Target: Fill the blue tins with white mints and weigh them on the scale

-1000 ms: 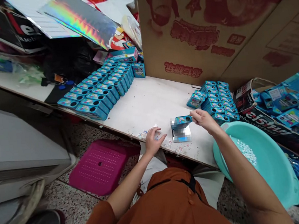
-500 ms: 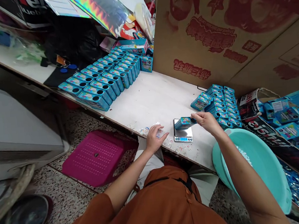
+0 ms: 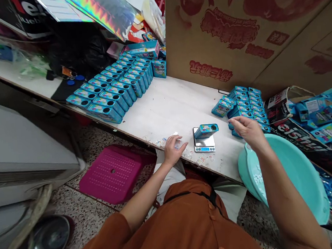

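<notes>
A blue tin with a dark round hole in its top stands on a small digital scale with a lit display. To the left of the scale, my left hand rests at the table's front edge, fingers curved and thumb apart, nothing in it. My right hand is raised to the right of the tin, apart from it, above the near side of the turquoise basin. Its thumb and fingertips are pinched together; whatever may be between them is too small to make out. White pieces lie in the basin.
Rows of blue tins stand on the white table at the left, more tins at the right. A large cardboard box stands behind. An open carton of blue tins is far right. A magenta stool is below.
My right hand has moved away from the tin to the right, leaving the tin standing on the scale. My left hand has stayed about where it was. The view has shifted slightly.
</notes>
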Demonstrator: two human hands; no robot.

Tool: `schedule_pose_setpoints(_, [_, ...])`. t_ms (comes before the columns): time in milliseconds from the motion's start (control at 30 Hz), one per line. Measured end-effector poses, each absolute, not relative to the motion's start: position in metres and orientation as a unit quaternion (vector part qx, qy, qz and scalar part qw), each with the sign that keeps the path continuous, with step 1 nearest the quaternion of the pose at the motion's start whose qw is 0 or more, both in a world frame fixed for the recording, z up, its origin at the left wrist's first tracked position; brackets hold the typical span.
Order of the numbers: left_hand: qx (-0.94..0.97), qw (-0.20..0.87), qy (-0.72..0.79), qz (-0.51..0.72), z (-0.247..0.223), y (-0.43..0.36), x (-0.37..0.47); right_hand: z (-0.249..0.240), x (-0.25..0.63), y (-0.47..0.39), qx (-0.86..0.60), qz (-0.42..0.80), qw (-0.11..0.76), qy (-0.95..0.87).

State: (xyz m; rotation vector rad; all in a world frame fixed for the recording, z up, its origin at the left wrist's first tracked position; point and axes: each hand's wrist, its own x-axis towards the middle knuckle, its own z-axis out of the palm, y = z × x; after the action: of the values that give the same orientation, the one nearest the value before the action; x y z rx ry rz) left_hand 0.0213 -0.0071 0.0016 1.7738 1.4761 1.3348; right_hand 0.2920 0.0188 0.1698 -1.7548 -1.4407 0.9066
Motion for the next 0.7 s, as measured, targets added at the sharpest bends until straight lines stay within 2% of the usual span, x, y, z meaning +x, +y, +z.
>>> schedule_pose_setpoints(200, [0.65,0.234,0.553,0.466,0.0,-0.006,0.022,0.182,0.338,-0.062,-0.732,0.281,0.393,-0.479])
schedule_pose_setpoints(433, [0.633,0.27,0.567,0.453,0.001,0.002,0.022,0.168,0.368,-0.158,-0.767,0.234,0.47,-0.37])
schedule_pose_setpoints(567, [0.67,0.235,0.535,0.458,0.031,0.021,0.022,0.157,0.366,-0.187,-0.763,0.21,0.528,-0.307])
schedule_pose_setpoints(700, [0.77,0.203,0.438,0.418,0.078,0.049,0.047,0.149,0.362,-0.196,-0.753,0.199,0.559,-0.284])
